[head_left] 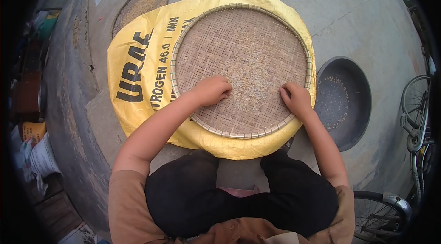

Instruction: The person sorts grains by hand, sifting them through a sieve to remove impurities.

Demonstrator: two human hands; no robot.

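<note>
A round woven bamboo winnowing tray [206, 46] lies in front of me on a yellow printed sack [133, 65]. Pale grains [250, 85], perhaps rice, are scattered thinly over its middle. My left hand [213, 90] reaches over the tray's near left part, fingers curled together at the edge of the grains. On the other side, my right hand [296, 99] is just inside the right rim, thumb and forefinger pressed together. Whatever either hand pinches is too small or hidden to make out.
Right of the sack stands a dark grey basin [358, 101] with some grains in it. Another woven tray [144, 5] holding yellowish grain lies at the back left. A bicycle [413, 129] is at the far right. Bags [43, 154] lie at the far left.
</note>
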